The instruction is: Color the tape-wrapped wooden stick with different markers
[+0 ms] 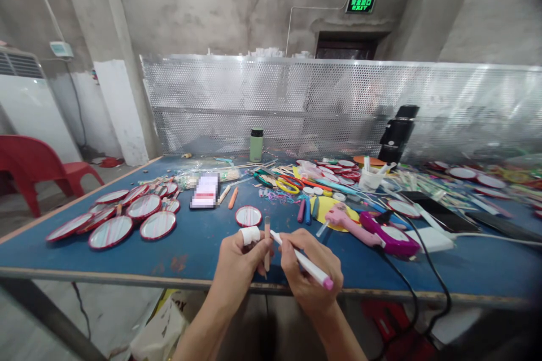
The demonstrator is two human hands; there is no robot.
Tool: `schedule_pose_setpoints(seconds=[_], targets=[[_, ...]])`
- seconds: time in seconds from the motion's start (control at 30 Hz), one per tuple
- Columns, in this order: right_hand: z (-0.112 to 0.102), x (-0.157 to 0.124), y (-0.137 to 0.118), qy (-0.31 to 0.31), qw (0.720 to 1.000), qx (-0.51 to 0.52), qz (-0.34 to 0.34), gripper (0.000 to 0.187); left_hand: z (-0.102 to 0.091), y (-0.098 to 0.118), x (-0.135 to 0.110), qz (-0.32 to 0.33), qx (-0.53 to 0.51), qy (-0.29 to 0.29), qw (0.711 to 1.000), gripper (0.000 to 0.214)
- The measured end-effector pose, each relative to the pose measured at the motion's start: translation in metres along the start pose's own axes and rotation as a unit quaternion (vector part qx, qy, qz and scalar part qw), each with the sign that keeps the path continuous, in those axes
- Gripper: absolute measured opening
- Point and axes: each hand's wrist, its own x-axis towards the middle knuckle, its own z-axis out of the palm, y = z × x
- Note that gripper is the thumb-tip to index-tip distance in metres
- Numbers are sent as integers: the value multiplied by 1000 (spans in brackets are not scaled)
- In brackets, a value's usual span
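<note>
Lower centre | my left hand [239, 259] pinches craft stick [267, 228] | right hand [320, 254] grips pink-ended marker [308, 264] | stick likely light, stiff; hold mid-length

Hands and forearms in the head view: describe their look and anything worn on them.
The left hand is ungloved, with a white wrap around one finger. The right hand is ungloved too, with no wrap in view. Both forearms are bare as far as the picture shows: no sleeve, watch or bracelet is visible.
</note>
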Motion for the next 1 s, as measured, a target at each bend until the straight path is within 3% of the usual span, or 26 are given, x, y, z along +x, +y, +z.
schedule_pose_setpoints(seconds=[1.0], targets=[[1, 0, -1, -13, 1000, 20, 3, 15, 2, 4, -1, -7, 20, 16, 1000, 21]])
